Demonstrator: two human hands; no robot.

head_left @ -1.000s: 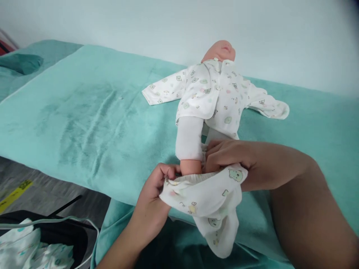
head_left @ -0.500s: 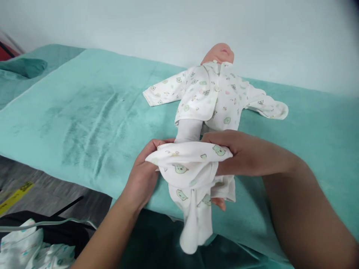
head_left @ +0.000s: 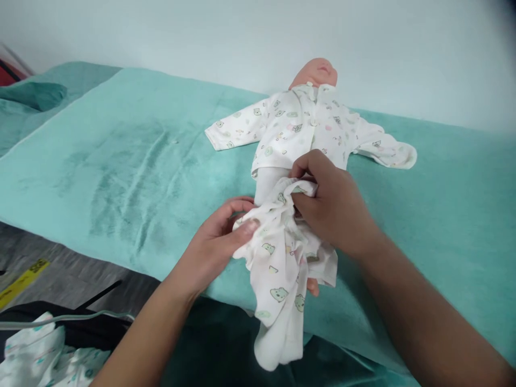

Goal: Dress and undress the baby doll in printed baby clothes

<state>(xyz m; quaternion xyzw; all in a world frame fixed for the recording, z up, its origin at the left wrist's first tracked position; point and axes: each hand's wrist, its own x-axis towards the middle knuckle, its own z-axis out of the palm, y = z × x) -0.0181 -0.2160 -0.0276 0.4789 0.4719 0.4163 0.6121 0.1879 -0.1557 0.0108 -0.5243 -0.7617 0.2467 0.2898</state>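
Observation:
A baby doll (head_left: pixel 312 74) lies on its back, wearing a white buttoned shirt (head_left: pixel 282 121) printed with small bears. Matching printed pants (head_left: pixel 278 269) are bunched over its legs, and one foot (head_left: pixel 313 286) peeks out of a leg opening. My left hand (head_left: pixel 226 228) pinches the waist of the pants on the left side, thumb on top. Higher up, my right hand (head_left: pixel 326 199) grips the waistband close to the shirt's hem. A strip of the white cloth thigh or body (head_left: pixel 269 180) shows between shirt and pants. The top of the doll's head is indistinct against the wall.
A teal cover (head_left: pixel 121 156) spreads over the table, wrinkled on the left. Behind it rises a pale wall (head_left: pixel 201 37). Printed cloth (head_left: pixel 36 352) lies on something black at lower left, near a grey cord (head_left: pixel 72 318). Yellow tape (head_left: pixel 24 282) marks the floor.
My right hand has come out from inside the waistband and moved up toward the shirt, drawing the pants' waist upward. The left thumb now lies over the fabric.

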